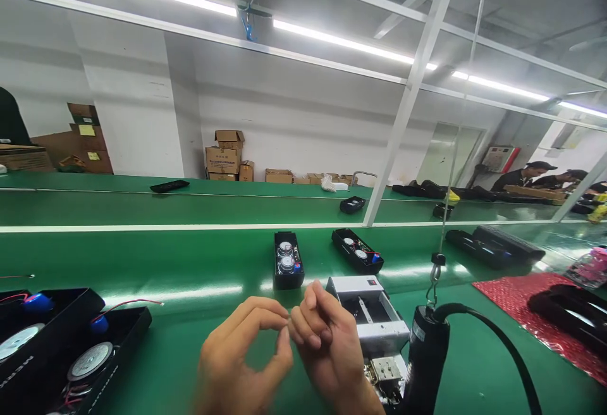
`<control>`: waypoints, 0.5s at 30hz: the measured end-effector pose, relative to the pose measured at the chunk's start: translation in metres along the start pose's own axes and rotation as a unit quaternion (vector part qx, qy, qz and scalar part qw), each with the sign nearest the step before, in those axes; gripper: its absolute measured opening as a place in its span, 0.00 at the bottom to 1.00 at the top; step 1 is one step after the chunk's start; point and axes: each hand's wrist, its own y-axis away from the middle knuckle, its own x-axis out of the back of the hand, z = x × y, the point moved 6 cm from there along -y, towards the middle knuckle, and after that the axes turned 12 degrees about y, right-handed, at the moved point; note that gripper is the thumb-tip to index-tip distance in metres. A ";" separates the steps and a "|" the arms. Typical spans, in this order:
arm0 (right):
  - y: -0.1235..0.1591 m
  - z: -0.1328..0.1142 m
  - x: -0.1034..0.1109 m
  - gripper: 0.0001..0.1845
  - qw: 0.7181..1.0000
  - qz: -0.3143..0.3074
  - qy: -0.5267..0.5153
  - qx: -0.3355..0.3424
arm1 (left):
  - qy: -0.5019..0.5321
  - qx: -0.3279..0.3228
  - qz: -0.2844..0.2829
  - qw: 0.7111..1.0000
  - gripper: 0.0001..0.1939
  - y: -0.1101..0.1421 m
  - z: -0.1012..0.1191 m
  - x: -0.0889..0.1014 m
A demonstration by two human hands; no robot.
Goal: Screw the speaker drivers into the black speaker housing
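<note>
My left hand [246, 355] and my right hand [329, 345] meet in front of me above the green bench, fingertips almost touching. The left thumb and fingers are brought together in a pinch, while the right fingers curl in against the thumb. Whatever is between the fingertips is too small to make out. Close beside my right hand stands a grey-white metal device [384, 333] with an open bay on top. To its right hangs a black electric screwdriver [427, 352] with a thick cable. Just beyond my hands lies an open black speaker housing [288, 263] with two round silver drivers.
More open speaker housings sit at the left [114, 364] and farther back [358, 250]. Red bubble wrap [516, 301] with dark casings lies at the right. A white post [408, 99] rises from the bench. Several cardboard boxes [222, 159] stand by the wall; people [526, 178] sit far right.
</note>
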 end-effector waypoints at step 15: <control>0.009 0.010 -0.019 0.12 0.990 -0.117 -0.060 -0.052 | 0.034 0.064 0.032 0.997 0.08 0.002 -0.013 0.005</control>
